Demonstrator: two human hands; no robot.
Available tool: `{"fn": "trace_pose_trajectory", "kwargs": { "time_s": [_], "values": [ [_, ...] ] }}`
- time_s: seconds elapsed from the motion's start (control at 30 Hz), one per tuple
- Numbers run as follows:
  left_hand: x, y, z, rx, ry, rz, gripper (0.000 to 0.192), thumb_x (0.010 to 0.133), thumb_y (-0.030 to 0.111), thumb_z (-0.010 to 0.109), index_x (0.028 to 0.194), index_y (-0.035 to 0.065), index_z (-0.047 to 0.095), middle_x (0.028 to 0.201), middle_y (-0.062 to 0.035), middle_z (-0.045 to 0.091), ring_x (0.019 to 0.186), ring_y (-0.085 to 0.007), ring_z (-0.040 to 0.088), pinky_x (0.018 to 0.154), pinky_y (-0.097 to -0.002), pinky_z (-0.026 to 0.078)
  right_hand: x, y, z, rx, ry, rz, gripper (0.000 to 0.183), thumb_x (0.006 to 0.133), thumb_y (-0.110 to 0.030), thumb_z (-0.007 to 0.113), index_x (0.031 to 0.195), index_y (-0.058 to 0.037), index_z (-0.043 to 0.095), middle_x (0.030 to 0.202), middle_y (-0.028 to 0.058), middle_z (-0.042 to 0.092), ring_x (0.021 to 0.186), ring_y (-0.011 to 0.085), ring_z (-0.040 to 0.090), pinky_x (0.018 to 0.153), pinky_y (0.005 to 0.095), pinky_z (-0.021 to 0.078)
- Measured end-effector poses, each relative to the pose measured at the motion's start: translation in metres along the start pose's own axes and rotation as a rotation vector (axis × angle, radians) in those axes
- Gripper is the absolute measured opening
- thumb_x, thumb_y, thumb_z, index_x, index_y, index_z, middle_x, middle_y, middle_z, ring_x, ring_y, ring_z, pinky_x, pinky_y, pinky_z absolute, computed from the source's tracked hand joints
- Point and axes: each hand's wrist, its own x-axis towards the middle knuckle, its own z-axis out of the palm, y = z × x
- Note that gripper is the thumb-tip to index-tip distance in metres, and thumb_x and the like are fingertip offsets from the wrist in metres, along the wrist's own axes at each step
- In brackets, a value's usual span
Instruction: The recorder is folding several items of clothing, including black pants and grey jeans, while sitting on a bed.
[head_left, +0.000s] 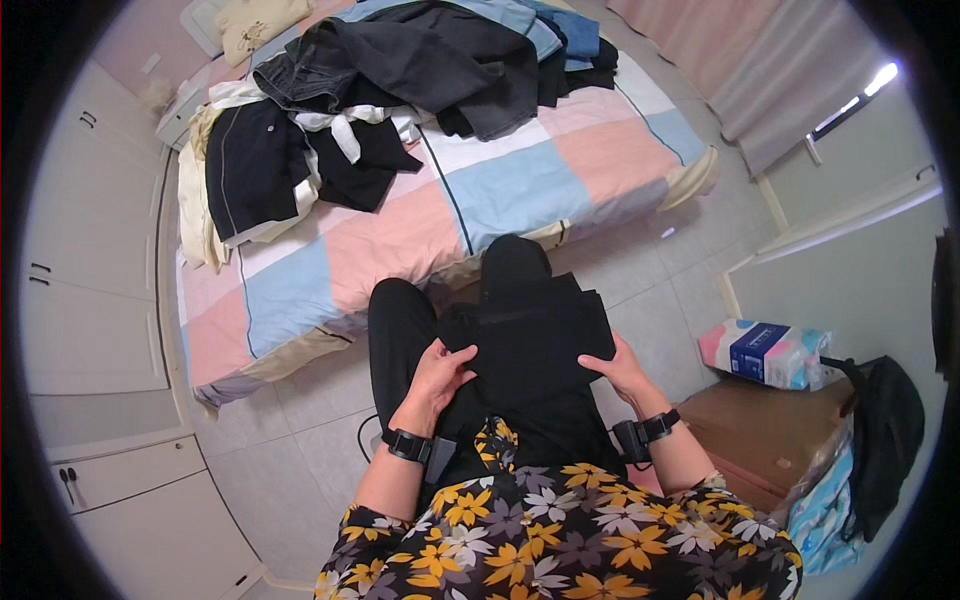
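A folded black garment (536, 341) rests across my lap, held between both hands. At its left edge my left hand (444, 371) grips the cloth, thumb on top. My right hand (611, 367) pinches the opposite edge, with its thumb on the upper face and the other fingers hidden beneath. The cloth is folded into a rough rectangle with uneven layers at its far right corner. Under it are my black trousers (401, 330), so the border between the two is hard to make out in places.
Before me stands a bed with a checked cover (517, 180). It bears a heap of dark trousers and jeans (420, 67) and a pile of black and cream clothes (255, 172). To the right are a cardboard box (757, 427), a tissue pack (765, 352) and a black bag (889, 442).
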Motion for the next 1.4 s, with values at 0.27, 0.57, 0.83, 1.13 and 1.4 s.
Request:
{"fn": "trace_pose_trajectory", "kwargs": {
  "time_s": [0.27, 0.57, 0.83, 1.13, 1.4],
  "values": [
    [0.011, 0.007, -0.005, -0.145, -0.027, -0.146, 0.038, 0.089, 0.007, 0.064, 0.117, 0.0018, 0.040, 0.108, -0.0145, 0.059, 0.089, -0.0194, 0.065, 0.070, -0.0345, 0.057, 0.005, -0.003, -0.007, 0.099, 0.001, 0.075, 0.061, 0.077, -0.006, 0.075, 0.131, 0.0002, 0.047, 0.121, 0.0098, 0.059, 0.108, 0.0180, 0.057, 0.096, 0.0335, 0.0447],
    [0.035, 0.012, -0.016, 0.007, 0.108, 0.002, 0.020, 0.089, 0.022, 0.068, 0.102, 0.0101, 0.057, 0.088, 0.0011, 0.063, 0.078, -0.0101, 0.059, 0.062, -0.0270, 0.046, 0.010, 0.001, -0.010, 0.065, -0.025, 0.069, 0.058, 0.078, -0.007, 0.076, 0.129, 0.0007, 0.050, 0.118, 0.0090, 0.061, 0.106, 0.0179, 0.057, 0.094, 0.0323, 0.0449],
    [0.045, 0.007, -0.030, -0.049, 0.094, 0.065, 0.016, 0.081, 0.007, 0.069, 0.094, 0.0092, 0.062, 0.079, 0.0014, 0.062, 0.068, -0.0091, 0.057, 0.054, -0.0241, 0.042, 0.010, 0.002, -0.008, 0.088, -0.017, 0.059, 0.059, 0.077, -0.008, 0.077, 0.129, 0.0010, 0.050, 0.120, 0.0090, 0.060, 0.108, 0.0176, 0.057, 0.095, 0.0322, 0.0445],
    [0.024, 0.013, -0.011, -0.103, -0.076, -0.146, 0.037, 0.090, 0.017, 0.066, 0.119, 0.0001, 0.050, 0.102, -0.0097, 0.063, 0.087, -0.0212, 0.066, 0.070, -0.0334, 0.059, 0.005, 0.026, -0.010, 0.577, 0.071, 0.208, 0.048, 0.086, -0.011, 0.068, 0.129, -0.0025, 0.049, 0.121, 0.0102, 0.059, 0.110, 0.0189, 0.057, 0.093, 0.0321, 0.0455],
    [0.020, 0.009, 0.018, 0.081, -0.084, -0.136, 0.051, 0.079, 0.003, 0.074, 0.124, 0.0027, 0.048, 0.112, -0.0082, 0.062, 0.093, -0.0187, 0.065, 0.071, -0.0275, 0.056, -0.012, 0.013, 0.023, 0.640, 0.098, 0.143, 0.040, 0.089, -0.009, 0.063, 0.127, -0.0053, 0.050, 0.122, 0.0074, 0.059, 0.115, 0.0210, 0.055, 0.096, 0.0424, 0.0443]
  ]
}}
